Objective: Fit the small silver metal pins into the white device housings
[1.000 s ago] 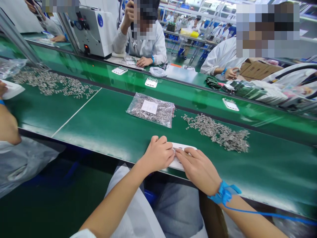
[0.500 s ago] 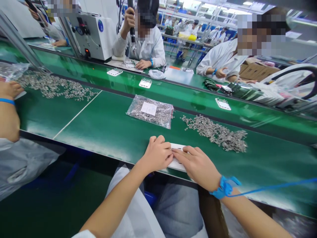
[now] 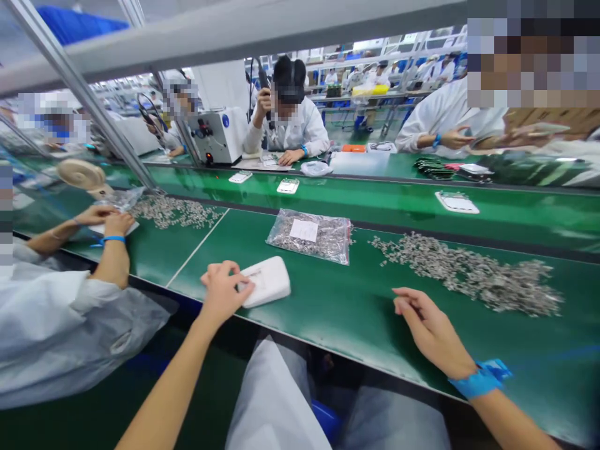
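Note:
My left hand grips a white plastic case by its left end, thumb on its upper face and fingers round the far side. The case lies tilted at the green bench's near edge; small marks on its face are too blurred to read. Off to the right, my right hand hovers over the bench with fingers curled and their tips close to the thumb. Whatever those fingertips may hold is hidden. Just beyond this hand spreads a pile of small silvery metal parts. A blue strap circles my right wrist.
A clear bag of metal parts lies ahead on the green bench. At left, a co-worker's hands work beside another parts pile. Several white panels, including a near one, lie on the farther strip.
My hands have parted from their shared hold. My left hand has moved the white case leftward and it now sits angled; my right hand has withdrawn to the right. The view has shifted leftward.

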### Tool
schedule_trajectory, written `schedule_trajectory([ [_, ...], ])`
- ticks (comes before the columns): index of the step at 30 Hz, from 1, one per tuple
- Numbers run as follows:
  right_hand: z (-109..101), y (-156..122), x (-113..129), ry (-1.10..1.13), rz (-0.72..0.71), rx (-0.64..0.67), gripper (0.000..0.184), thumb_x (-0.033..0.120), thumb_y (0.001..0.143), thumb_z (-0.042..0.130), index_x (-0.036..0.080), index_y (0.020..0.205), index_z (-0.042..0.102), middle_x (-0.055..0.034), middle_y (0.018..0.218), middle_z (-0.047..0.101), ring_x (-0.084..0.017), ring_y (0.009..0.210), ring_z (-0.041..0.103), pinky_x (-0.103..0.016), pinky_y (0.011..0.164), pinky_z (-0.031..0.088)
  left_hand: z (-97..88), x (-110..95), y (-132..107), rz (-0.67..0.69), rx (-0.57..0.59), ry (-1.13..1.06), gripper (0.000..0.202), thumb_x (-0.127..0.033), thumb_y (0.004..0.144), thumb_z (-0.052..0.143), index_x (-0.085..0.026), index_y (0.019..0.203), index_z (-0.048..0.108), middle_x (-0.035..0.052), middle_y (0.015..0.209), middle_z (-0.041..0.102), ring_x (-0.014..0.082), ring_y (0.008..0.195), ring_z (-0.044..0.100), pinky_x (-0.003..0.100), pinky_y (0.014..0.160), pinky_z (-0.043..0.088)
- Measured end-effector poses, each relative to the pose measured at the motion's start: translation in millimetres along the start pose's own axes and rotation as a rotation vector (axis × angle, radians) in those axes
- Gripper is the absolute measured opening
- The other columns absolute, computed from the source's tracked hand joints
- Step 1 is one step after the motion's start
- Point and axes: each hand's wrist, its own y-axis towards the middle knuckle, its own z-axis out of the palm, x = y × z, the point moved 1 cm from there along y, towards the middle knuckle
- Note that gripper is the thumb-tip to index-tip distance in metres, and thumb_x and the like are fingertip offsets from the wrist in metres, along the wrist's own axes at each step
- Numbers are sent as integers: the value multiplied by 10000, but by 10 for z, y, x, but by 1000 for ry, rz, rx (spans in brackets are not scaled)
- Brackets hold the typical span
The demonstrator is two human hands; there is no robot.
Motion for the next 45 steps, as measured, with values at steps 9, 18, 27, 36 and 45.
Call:
schedule_trajectory([
  [9,76,38,380,576,90,178,301,454,986,502,188,1073,614,-65,822,610,-177,704,579,-290,601,516,-431,882,344,-214,-207,273,262,-382,831,580,-163,786,717,128,1032,597,342,1053,467,471,889,324],
  [18,-289,927,1732,1013,-408,182,323,458,951,528,187,774,536,-28,706,527,-158,631,479,-292,606,412,-1069,-2189,908,975,-423,-718,112,-116,830,671,-210,879,636,-18,789,635,123,725,563,338,769,421],
  [27,-273,1258,1820,1133,-626,130,275,341,950,477,205,712,490,-17,652,482,-172,626,438,-311,639,390,-978,-2437,1221,914,-524,-959,117,-121,829,665,-217,874,614,-17,760,613,120,667,549,334,675,452],
  [36,-291,1419,1682,1127,-674,179,270,311,977,418,200,745,497,-30,688,501,-172,637,446,-321,651,395,-886,-2475,1357,878,-479,-979,133,-69,797,665,-195,821,633,-14,722,592,116,661,529,325,658,431],
  [45,-314,1405,1616,1167,-687,272,265,330,992,399,202,772,470,-36,706,505,-169,655,456,-305,641,388,-911,-2571,1350,875,-456,-1069,147,-10,766,663,-154,785,641,-5,677,579,106,622,498,311,622,407],
])
